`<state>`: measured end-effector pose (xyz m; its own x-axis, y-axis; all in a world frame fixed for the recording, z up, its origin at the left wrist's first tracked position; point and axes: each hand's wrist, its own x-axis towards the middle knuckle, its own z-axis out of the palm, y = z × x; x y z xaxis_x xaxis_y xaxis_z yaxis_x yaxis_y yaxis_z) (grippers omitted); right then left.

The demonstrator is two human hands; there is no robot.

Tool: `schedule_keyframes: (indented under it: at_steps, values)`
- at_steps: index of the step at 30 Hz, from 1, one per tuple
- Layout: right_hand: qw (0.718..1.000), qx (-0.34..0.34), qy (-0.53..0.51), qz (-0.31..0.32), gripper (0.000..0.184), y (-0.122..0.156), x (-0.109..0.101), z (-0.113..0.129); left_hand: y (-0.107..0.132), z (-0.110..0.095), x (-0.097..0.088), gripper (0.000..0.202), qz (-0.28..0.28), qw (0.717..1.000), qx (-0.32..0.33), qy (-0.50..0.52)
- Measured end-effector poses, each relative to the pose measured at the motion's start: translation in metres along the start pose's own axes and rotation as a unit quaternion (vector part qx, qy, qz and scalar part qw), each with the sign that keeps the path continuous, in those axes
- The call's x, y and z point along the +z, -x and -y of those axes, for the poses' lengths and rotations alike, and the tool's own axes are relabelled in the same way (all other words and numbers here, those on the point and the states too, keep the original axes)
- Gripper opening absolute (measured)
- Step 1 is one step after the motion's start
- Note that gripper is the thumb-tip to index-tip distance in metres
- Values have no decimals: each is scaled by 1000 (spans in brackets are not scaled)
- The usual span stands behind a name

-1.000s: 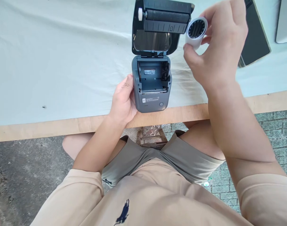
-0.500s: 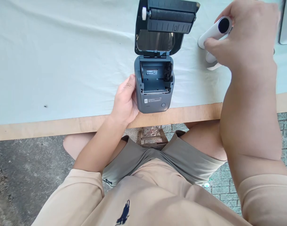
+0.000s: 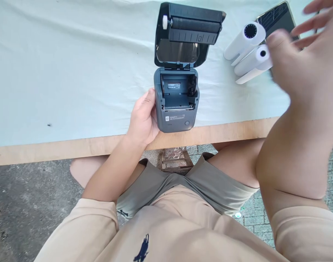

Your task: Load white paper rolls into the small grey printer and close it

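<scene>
My left hand [image 3: 144,118] is closed around the left side of a dark grey label printer [image 3: 176,120] near the table's front edge. The printer's lid [image 3: 188,34] is raised, showing a black roller, and its paper bay holds no roll. At the right, my right hand [image 3: 305,54] is open with its fingers spread, slightly blurred, holding nothing. Just left of its thumb stand two white paper rolls: a larger one [image 3: 239,45] with a wide dark core and a smaller one [image 3: 250,64] with a narrow core. Both have loose paper ends.
A dark phone [image 3: 277,20] lies behind the rolls, partly hidden by my right hand. Pale cloth [image 3: 73,72] covers the table, with a bare wooden front edge [image 3: 59,147]. My knees are beneath that edge, with a wooden stool [image 3: 174,163] under the table.
My right hand has let go of the larger paper roll, opened and moved right. The roll now stands beside the smaller one. My left hand keeps its hold on the printer.
</scene>
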<state>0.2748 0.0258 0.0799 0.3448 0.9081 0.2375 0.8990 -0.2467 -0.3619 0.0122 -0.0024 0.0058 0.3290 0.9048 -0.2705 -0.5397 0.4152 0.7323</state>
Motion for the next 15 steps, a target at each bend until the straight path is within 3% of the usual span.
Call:
schedule_keyframes:
  at_steps: [2,4,11,15]
  values:
    - [997,15,54,46,64,4,12,-1,0,0,0,34,-4,1000,-2,9]
    - [995,49,75,54,71,5,23,1,-1,0,0,32,-16,1000,3,1]
    - [993,40,84,78,58,-2,34,-4,0,-1,0,33,-35,999,16,-24]
    - [998,14,50,46,49,-5,28,-16,0,-2,1,34,-35,999,0,-31]
